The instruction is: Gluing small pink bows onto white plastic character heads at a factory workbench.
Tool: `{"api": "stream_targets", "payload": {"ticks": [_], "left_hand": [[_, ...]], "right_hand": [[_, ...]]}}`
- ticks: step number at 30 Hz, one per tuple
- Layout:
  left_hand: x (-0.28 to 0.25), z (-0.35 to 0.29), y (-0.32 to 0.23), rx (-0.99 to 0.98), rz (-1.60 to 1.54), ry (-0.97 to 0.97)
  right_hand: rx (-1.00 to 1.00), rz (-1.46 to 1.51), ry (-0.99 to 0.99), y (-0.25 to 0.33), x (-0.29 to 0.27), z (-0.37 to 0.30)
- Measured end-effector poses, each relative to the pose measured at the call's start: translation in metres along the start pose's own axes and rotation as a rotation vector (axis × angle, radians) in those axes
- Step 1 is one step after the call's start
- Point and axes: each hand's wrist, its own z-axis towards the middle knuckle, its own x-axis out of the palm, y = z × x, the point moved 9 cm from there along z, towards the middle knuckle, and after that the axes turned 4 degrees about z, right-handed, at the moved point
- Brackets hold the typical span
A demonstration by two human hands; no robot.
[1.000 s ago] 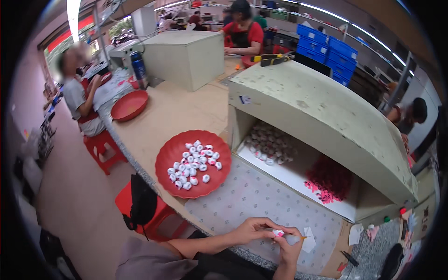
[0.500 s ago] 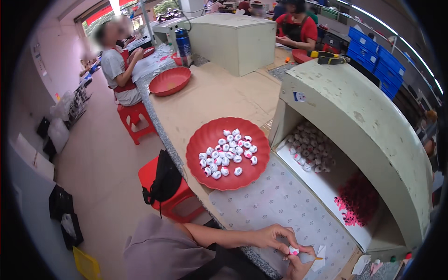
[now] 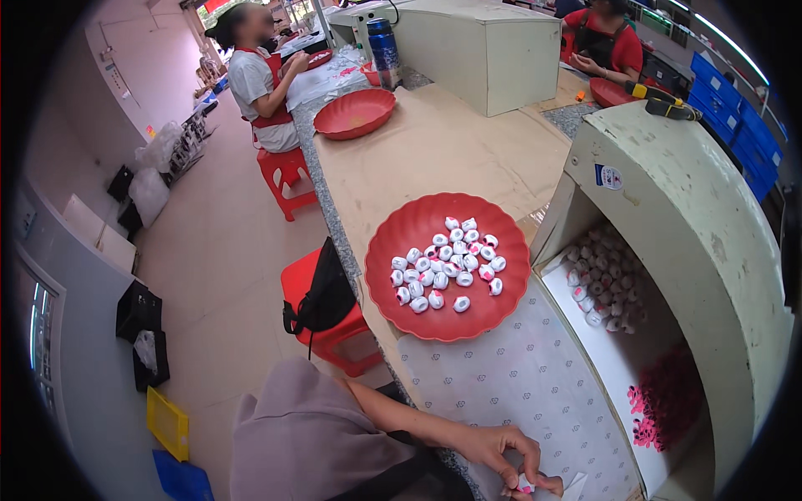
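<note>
Big cream hood looms right | red dish beside it | left hand pinching | right hand alongside, edge-cropped, grip can't be told | white-and-pink piece between them, low in view: a light, steady pinch, fingertips off the pink, looks best

Head camera: the left one of two wide fisheyes, worn on the person's head
Counter: viewed from above, looking down and along the edge where the person sits
Sleeve: nearest the lens
Left hand: close, near the picture's bottom
Red bowl: farther out
Bottle: well beyond
</note>
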Motion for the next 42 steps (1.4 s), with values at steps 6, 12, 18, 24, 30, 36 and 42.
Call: {"api": "stream_targets", "payload": {"ticks": [6,12,18,24,30,36,42], "left_hand": [[0.0,0.0,0.008,0.001,0.011,0.032],[-0.002,0.0,-0.002,0.022,0.085,-0.022],[-0.002,-0.003,-0.016,0.178,0.315,-0.114],[-0.003,-0.005,-0.003,0.044,0.298,-0.111],[0.0,-0.008,-0.012,0.113,0.241,-0.151],[0.012,-0.016,-0.017,0.123,0.237,-0.177],[0.002,-0.008,-0.019,0.0,0.143,-0.247]], "right_hand": [[-0.115,-0.004,0.037,-0.006,-0.009,-0.001],[-0.02,0.052,-0.064,0.013,0.019,0.004],[-0.066,0.134,-0.116,0.011,0.015,0.007],[-0.123,0.099,-0.127,0.019,0.021,0.012],[-0.191,0.015,-0.168,0.03,0.034,0.012],[-0.331,0.021,-0.138,0.029,0.025,-0.004],[-0.23,0.126,-0.145,0.034,0.035,0.011]]}}
